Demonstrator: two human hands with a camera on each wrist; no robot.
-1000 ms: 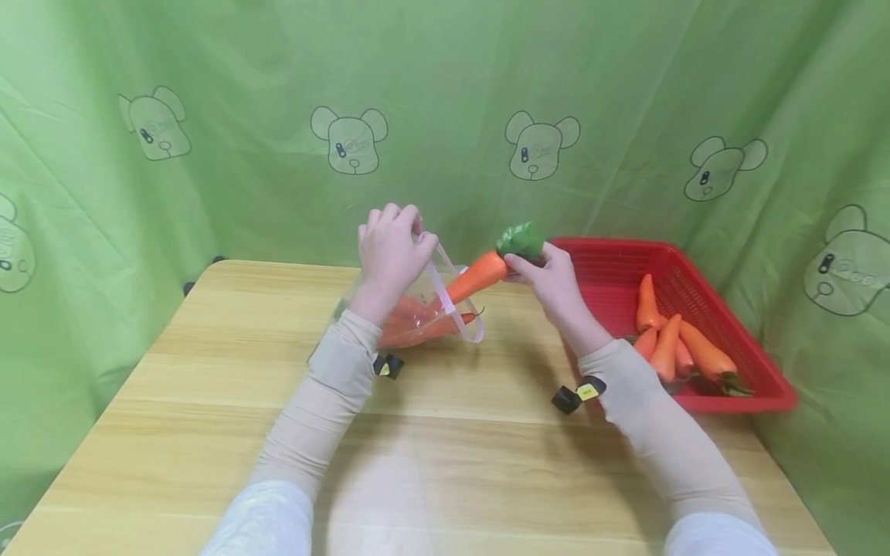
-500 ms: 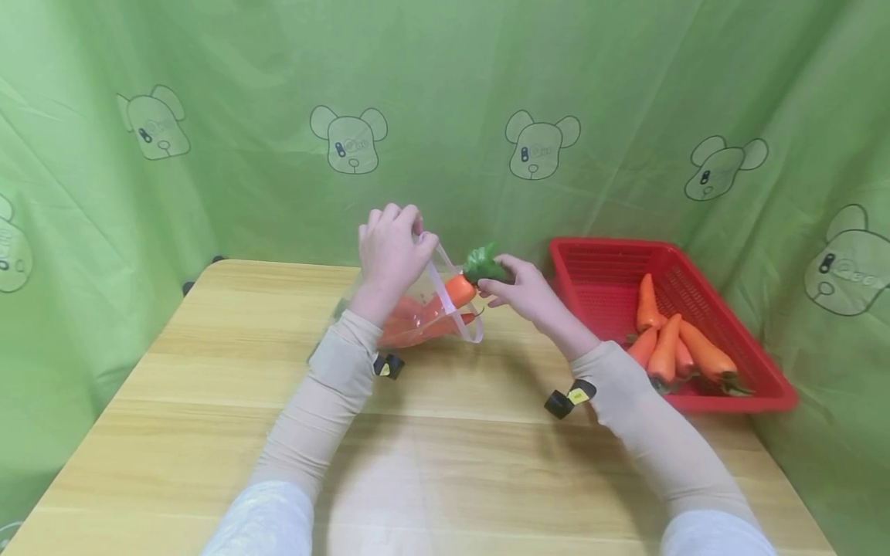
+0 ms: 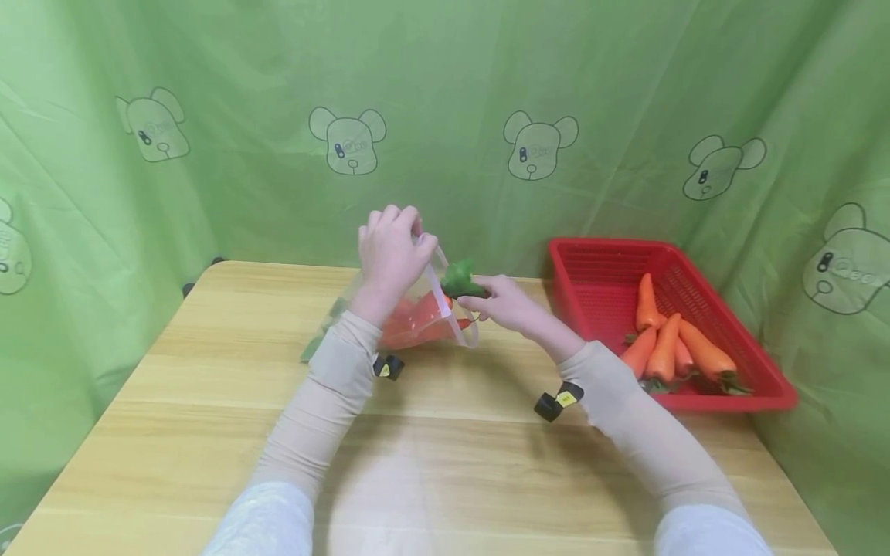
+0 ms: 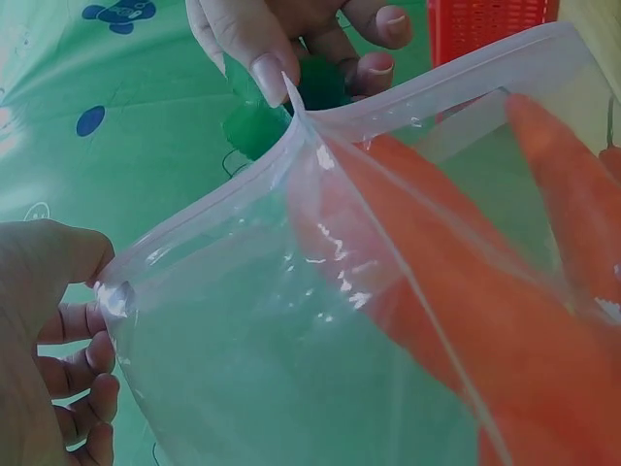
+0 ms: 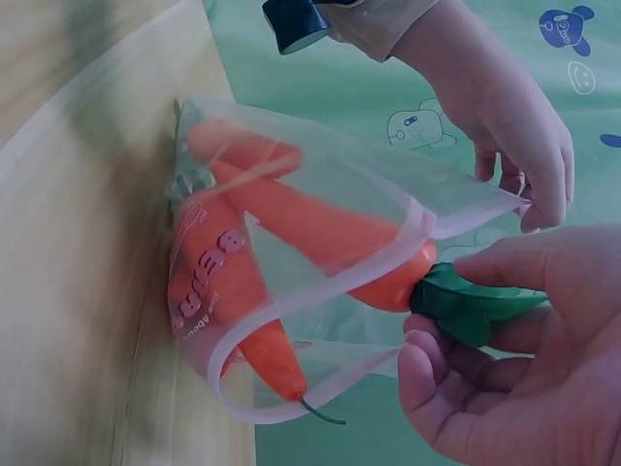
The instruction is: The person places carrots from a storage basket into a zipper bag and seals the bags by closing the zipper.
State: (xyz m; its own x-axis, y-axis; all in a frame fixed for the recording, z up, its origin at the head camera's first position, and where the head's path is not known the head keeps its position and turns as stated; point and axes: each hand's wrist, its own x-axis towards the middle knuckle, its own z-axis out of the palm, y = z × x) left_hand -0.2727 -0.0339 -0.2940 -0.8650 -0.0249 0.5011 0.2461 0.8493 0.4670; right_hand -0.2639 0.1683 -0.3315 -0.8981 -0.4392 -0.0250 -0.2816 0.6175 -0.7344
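My left hand pinches the upper edge of a clear zip bag, holding its mouth open toward the right. My right hand grips a carrot by its green leafy top. Most of that carrot's orange body is inside the bag, tip first, while the leaves stay outside the mouth. Another carrot lies in the bag with its thin tail poking out past the rim. Pink lettering shows on the bag's side in the right wrist view.
A red plastic basket stands on the right of the wooden table, with several carrots at its near end. Behind the table hangs a green curtain with bear-head prints.
My right hand has moved left and slightly down, sliding the carrot into the bag up to its leafy top. The left hand has kept its place at the bag's edge.
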